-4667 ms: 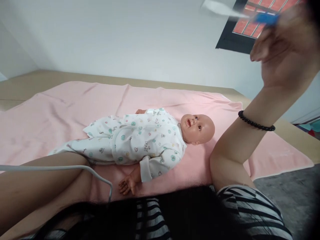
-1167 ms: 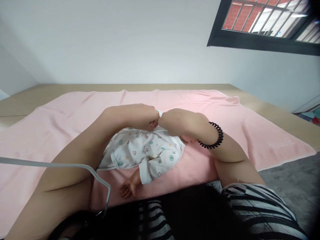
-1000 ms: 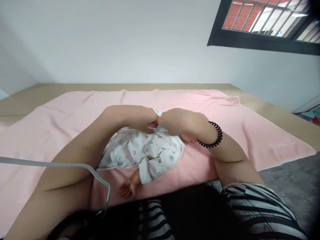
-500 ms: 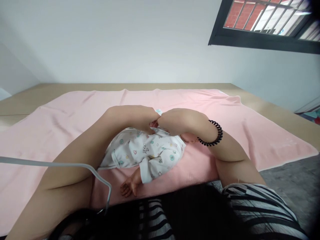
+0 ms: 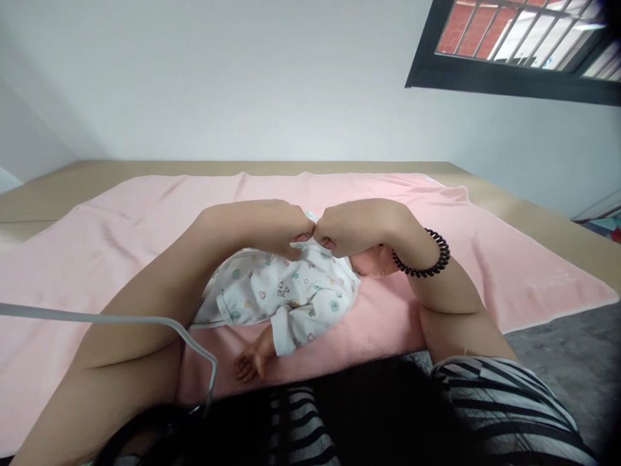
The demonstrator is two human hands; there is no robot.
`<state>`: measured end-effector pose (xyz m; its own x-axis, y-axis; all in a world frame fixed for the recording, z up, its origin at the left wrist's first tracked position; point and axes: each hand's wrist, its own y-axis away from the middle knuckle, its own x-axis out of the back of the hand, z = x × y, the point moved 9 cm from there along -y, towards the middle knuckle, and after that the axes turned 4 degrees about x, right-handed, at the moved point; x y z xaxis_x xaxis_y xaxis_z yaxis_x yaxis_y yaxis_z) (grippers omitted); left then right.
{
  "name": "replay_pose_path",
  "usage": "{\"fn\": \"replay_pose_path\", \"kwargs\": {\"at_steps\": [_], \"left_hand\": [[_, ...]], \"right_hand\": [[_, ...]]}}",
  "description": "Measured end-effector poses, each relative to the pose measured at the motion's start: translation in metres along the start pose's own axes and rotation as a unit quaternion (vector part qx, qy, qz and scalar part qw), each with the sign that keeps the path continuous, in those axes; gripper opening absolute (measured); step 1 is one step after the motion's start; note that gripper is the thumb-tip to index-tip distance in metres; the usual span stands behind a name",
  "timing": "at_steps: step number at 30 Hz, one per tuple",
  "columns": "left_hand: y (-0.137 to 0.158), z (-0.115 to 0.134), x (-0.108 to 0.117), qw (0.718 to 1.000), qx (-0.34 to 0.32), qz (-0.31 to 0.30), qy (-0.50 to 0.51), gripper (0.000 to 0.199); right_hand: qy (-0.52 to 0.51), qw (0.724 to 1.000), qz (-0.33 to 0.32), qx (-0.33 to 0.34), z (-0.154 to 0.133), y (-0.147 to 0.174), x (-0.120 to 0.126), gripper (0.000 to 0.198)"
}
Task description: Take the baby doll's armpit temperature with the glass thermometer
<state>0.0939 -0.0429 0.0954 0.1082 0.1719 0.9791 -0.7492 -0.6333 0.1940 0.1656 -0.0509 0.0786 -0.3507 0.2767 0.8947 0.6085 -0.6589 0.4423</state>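
Note:
A baby doll (image 5: 371,261) lies on its back on a pink blanket (image 5: 272,188), its head to the right and partly hidden by my right wrist. It wears a white baby shirt (image 5: 276,288) printed with small coloured figures. My left hand (image 5: 286,228) is closed, pinching the shirt's fabric over the chest. Beside it my right hand (image 5: 352,226), fingers curled in, grips the same shirt near the neckline. The knuckles of both hands almost touch, and the fingertips are largely hidden. One doll hand (image 5: 255,359) pokes out of the near sleeve.
The blanket covers most of a wooden table (image 5: 417,169) against a white wall (image 5: 242,77). A barred window (image 5: 514,39) is at the upper right. A grey cable (image 5: 121,318) crosses the lower left in front of my left arm. A black coil band (image 5: 439,255) circles my right wrist.
My right hand has shifted a little up and to the right, and its fingers have curled in more. More of the doll's head now shows. The left hand has risen slightly.

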Motion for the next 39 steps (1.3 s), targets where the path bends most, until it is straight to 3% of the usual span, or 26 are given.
{"fn": "replay_pose_path", "kwargs": {"at_steps": [3, 10, 32, 39], "left_hand": [[0.000, -0.005, -0.001, 1.000, 0.022, -0.015, -0.011, 0.009], [0.006, 0.010, 0.009, 0.999, -0.007, -0.010, -0.043, 0.011], [0.013, 0.018, 0.017, 0.998, -0.024, -0.010, -0.050, 0.019], [0.009, 0.007, 0.012, 0.998, 0.005, 0.007, -0.065, 0.012]], "right_hand": [[0.010, 1.000, 0.017, 0.004, 0.003, 0.007, 0.006, 0.029], [-0.007, 1.000, 0.017, -0.017, 0.009, 0.015, 0.009, 0.029], [-0.010, 0.999, 0.024, -0.025, 0.006, 0.022, 0.010, 0.027], [0.005, 0.998, 0.053, 0.024, -0.004, 0.029, 0.016, 0.030]]}}
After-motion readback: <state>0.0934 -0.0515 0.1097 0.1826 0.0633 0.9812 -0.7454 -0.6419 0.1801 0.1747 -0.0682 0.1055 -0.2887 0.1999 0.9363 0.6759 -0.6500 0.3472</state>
